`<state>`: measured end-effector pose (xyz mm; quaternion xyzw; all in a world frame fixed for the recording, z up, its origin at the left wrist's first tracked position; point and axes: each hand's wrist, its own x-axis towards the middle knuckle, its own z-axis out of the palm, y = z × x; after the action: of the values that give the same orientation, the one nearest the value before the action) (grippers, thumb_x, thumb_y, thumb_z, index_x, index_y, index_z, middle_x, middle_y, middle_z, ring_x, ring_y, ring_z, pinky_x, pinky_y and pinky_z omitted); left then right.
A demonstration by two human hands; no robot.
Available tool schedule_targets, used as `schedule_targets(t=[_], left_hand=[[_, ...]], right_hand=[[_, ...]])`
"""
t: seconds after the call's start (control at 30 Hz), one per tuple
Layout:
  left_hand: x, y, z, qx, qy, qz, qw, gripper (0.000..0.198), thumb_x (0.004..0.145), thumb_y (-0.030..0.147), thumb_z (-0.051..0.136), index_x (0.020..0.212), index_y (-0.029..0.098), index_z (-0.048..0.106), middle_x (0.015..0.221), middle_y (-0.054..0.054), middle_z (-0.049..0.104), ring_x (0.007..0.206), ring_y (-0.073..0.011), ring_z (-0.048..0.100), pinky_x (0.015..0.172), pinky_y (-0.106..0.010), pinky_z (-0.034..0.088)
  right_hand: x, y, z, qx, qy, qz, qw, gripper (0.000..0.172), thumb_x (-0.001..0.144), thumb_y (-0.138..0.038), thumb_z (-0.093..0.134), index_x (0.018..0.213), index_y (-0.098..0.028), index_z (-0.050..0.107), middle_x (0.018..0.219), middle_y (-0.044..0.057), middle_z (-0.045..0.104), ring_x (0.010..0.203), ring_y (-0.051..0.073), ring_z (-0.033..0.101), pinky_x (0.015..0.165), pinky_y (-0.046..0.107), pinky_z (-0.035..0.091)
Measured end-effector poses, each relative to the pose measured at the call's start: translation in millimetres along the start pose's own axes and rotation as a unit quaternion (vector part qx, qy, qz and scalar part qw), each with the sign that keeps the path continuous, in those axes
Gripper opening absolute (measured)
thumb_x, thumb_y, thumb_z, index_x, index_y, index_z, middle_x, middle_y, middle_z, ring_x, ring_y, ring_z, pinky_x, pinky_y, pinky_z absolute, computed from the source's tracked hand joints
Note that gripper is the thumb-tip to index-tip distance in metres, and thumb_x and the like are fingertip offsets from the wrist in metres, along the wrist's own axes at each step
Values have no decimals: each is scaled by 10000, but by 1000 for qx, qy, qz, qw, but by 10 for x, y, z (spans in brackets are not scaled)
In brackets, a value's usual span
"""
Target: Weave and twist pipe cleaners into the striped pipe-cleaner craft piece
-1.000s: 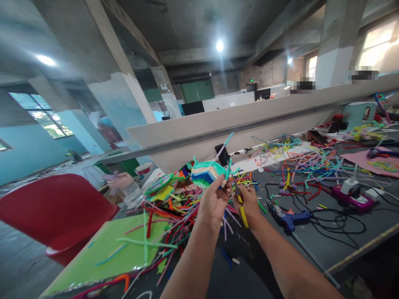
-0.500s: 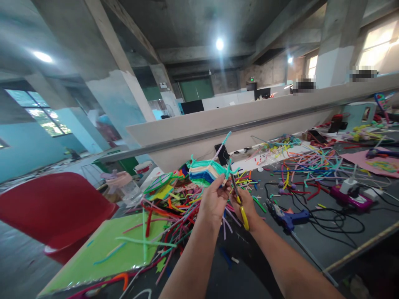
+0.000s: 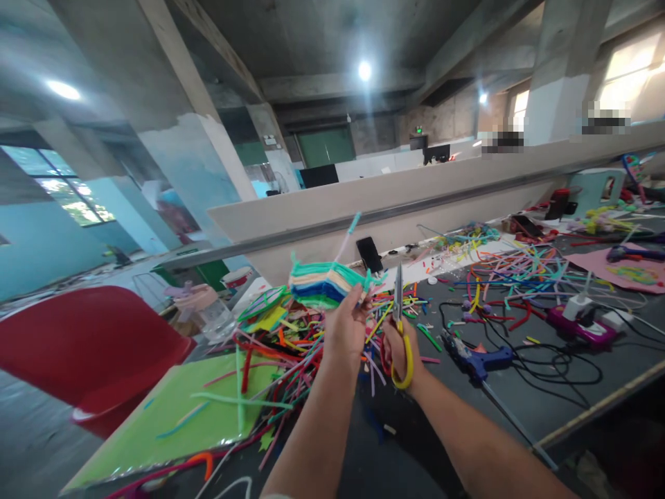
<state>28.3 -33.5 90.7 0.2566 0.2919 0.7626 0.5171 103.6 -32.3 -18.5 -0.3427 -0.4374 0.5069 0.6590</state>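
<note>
Two hands meet at the woven pipe-cleaner piece [image 3: 322,285]: the left hand [image 3: 346,327] pinches its right edge, while the right hand [image 3: 400,346] grips yellow-handled scissors [image 3: 398,308], blades upright, just right of it.

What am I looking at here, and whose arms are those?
Those arms belong to a person wearing a camera on their head, so you see what they see: their own two hands. The left hand holds up a little woven piece made of fuzzy strands in green, cream and blue stripes. The right hand holds scissors with yellow handles, blades pointing up. Below is a dark table with a heap of colourful pipe cleaners, a green sheet and a blue glue gun beside black cables. A red chair stands on the left.
</note>
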Motion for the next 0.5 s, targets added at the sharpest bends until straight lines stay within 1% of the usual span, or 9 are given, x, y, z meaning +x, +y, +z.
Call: schedule_targets(t=[0.07,0.13,0.17,0.23,0.3,0.33,0.37,0.43,0.5], left_hand=[[63,102,-50,11,20,49,999,247,549,121,799,719,122,620,620,2,627,575,-113,611,538,-203,482],[117,203,-92,30,17,77,996,279,531,160,817,721,124,615,622,12,622,567,-108,607,532,-204,484],[135,245,-107,40,6,83,996,284,531,177,819,717,124,611,619,16,616,561,-107,605,524,-204,482],[142,302,-125,56,-21,85,995,290,530,194,819,711,124,603,609,24,602,540,-103,595,498,-203,472],[116,324,-128,72,-60,74,993,295,534,195,817,720,129,598,600,29,590,513,-104,585,463,-204,454],[96,325,-126,80,-82,64,991,297,536,189,817,727,131,598,599,30,586,499,-102,577,448,-204,443],[74,322,-122,88,-105,51,989,298,539,182,817,737,133,599,602,31,583,487,-99,569,435,-204,433],[33,314,-111,102,-143,26,984,295,553,167,813,760,133,605,620,30,584,479,-91,557,424,-202,421],[-4,310,-98,114,-160,13,980,288,574,166,808,782,132,611,639,27,586,490,-85,554,431,-202,423]], right_hand=[[56,31,-23,35,-23,100,994,351,753,-545,580,754,-217,454,435,-107,370,326,69,314,340,194,266],[145,82,-68,58,-67,191,978,399,733,-587,569,696,-207,453,421,-89,409,324,68,346,384,209,343],[191,103,-94,52,-90,235,966,422,727,-611,555,673,-205,455,427,-72,436,335,75,368,402,225,369],[271,113,-149,-20,-101,269,957,428,702,-618,578,669,-207,465,443,-52,469,359,93,401,420,246,377],[328,82,-203,-154,-69,225,960,397,638,-538,688,751,-214,488,489,-54,506,411,112,444,447,249,371],[347,60,-229,-226,-42,186,955,423,589,-471,747,815,-220,493,530,-56,533,453,122,473,477,249,380],[358,39,-253,-286,-44,148,946,466,566,-415,774,888,-222,497,589,-46,573,519,137,517,520,252,398],[356,16,-292,-376,-80,86,919,514,585,-347,764,1005,-218,499,728,-9,642,654,164,586,608,260,423],[321,28,-309,-469,-124,34,874,485,654,-318,704,1084,-217,506,840,33,676,742,190,622,656,275,423]])
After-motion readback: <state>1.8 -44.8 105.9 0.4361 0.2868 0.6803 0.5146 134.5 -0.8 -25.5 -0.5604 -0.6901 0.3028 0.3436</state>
